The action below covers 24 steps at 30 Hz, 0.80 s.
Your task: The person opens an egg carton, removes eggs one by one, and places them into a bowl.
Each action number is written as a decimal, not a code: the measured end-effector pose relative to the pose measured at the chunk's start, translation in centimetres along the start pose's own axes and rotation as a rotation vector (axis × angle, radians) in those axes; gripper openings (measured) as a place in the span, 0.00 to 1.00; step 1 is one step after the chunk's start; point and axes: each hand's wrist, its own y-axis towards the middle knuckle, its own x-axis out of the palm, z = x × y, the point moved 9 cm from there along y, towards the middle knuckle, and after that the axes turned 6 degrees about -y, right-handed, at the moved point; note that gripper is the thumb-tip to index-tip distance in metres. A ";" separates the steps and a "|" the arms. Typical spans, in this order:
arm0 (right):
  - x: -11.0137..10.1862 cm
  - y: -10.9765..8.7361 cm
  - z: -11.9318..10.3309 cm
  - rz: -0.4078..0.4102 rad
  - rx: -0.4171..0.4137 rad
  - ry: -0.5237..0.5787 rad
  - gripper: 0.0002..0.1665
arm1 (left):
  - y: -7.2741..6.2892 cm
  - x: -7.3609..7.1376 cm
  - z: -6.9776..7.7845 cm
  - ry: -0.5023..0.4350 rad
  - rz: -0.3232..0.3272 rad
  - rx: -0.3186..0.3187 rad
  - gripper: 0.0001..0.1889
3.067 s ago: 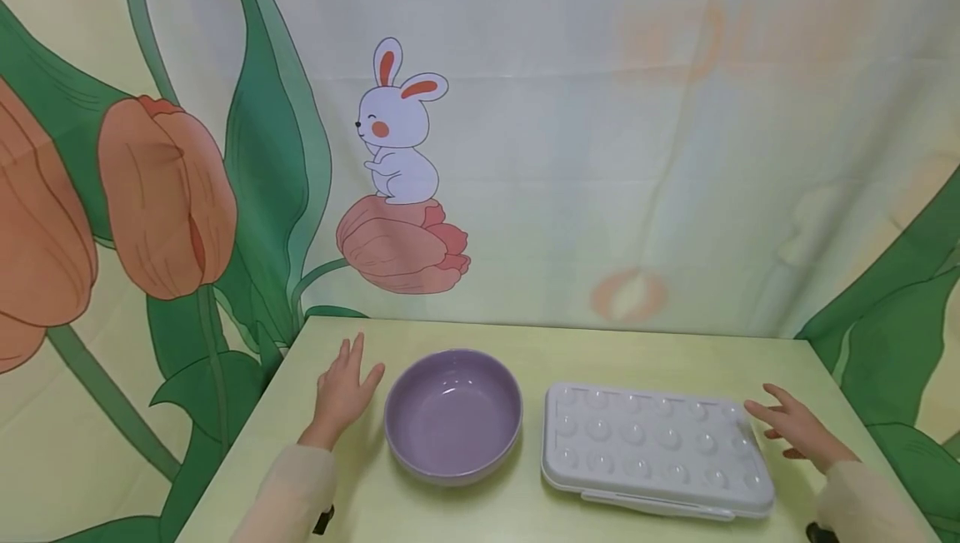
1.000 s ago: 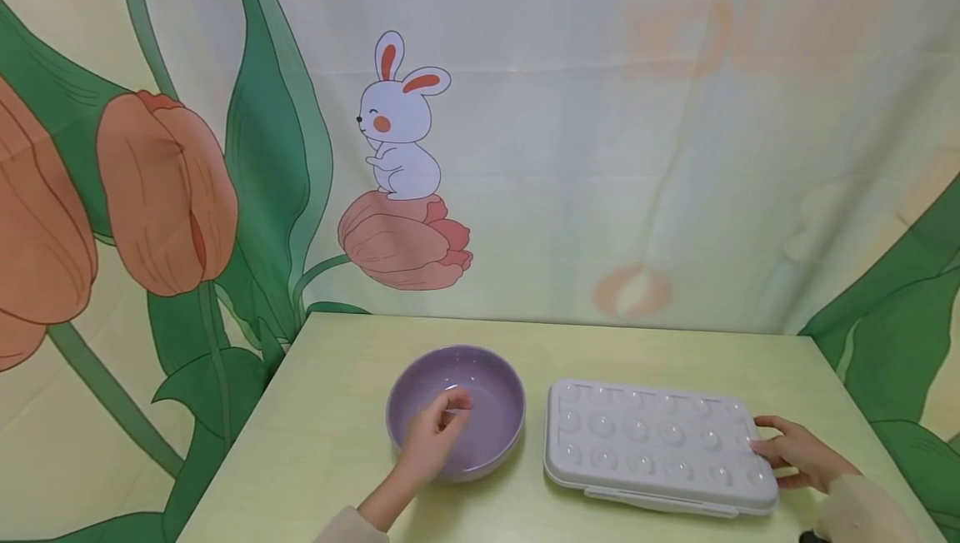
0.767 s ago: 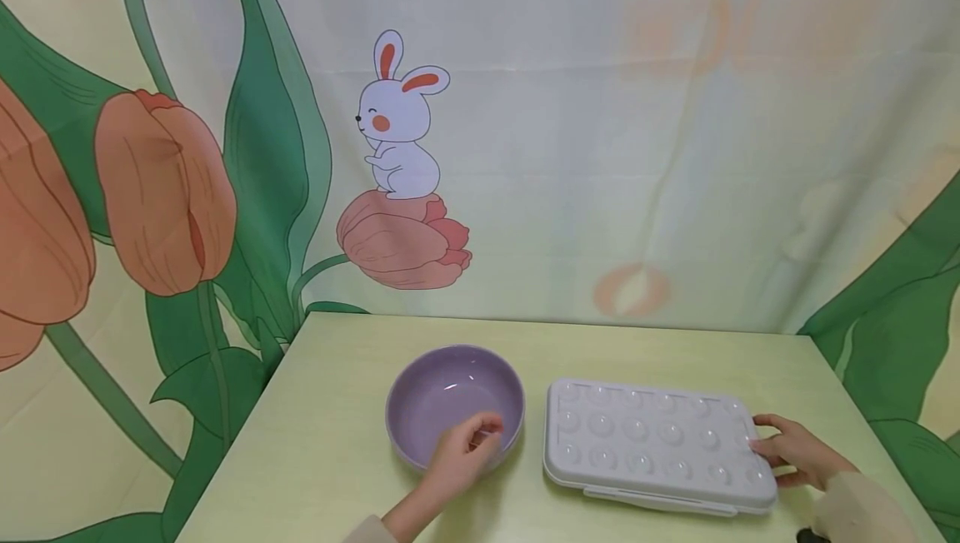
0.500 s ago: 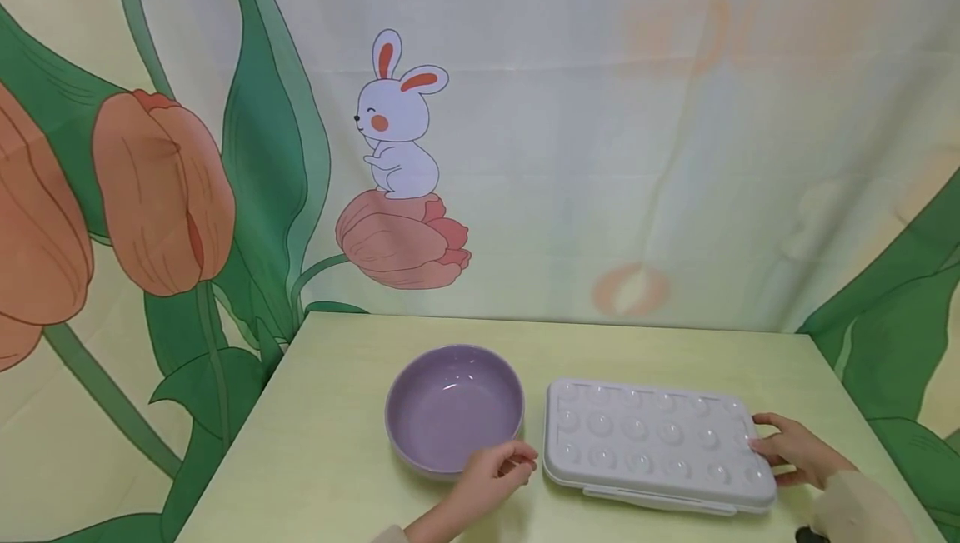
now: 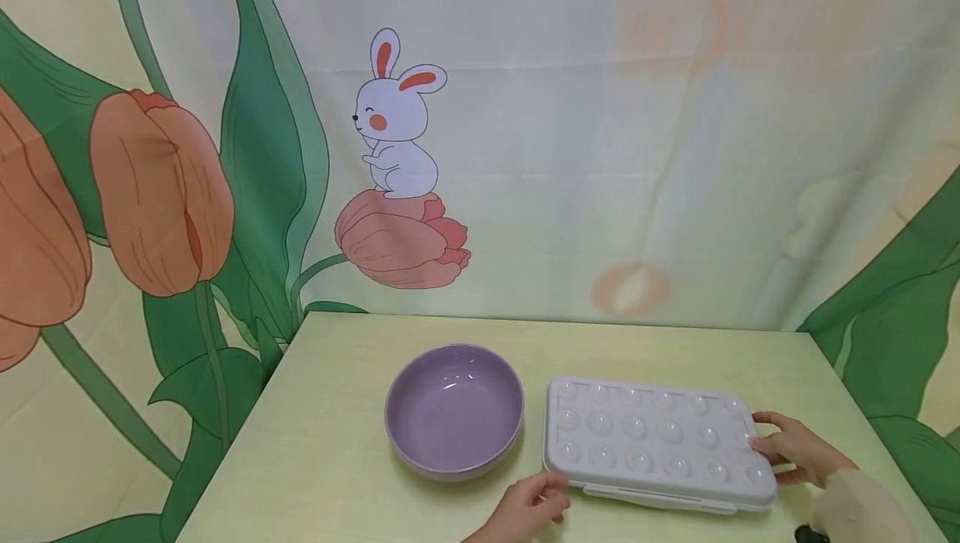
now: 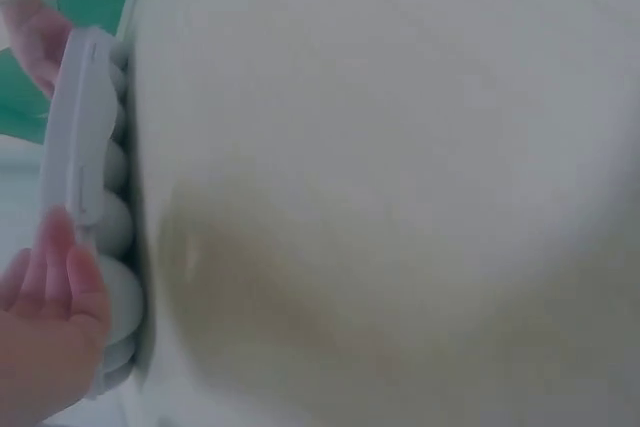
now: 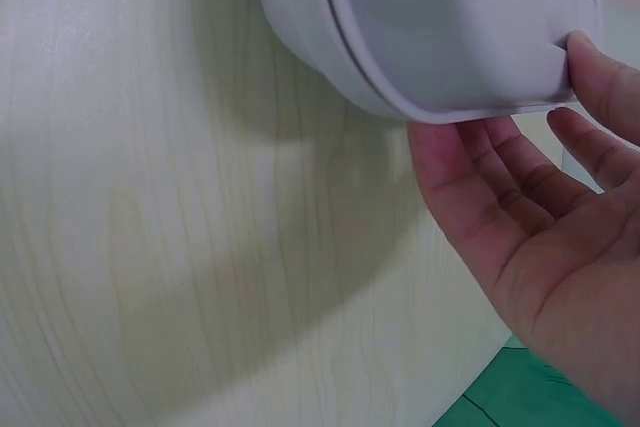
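A printed fabric backdrop (image 5: pixel 525 151) hangs behind the white lidded case (image 5: pixel 660 443), which lies closed on a pale wooden table (image 5: pixel 337 410). Just left of the case, apart from it, stands a purple bowl (image 5: pixel 454 414). At the case's right end, the right hand (image 5: pixel 798 449) grips it, thumb on the lid, the other fingers at the underside. The left hand (image 5: pixel 528 505), fingers loosely bent and part-open, is at the case's front left corner, grasping nothing; whether its fingertips touch, I cannot tell.
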 end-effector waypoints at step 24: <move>-0.1 0.3 0.6 0.005 0.015 0.022 0.43 | 1.2 4.5 -4.8 -0.318 0.166 -0.216 0.16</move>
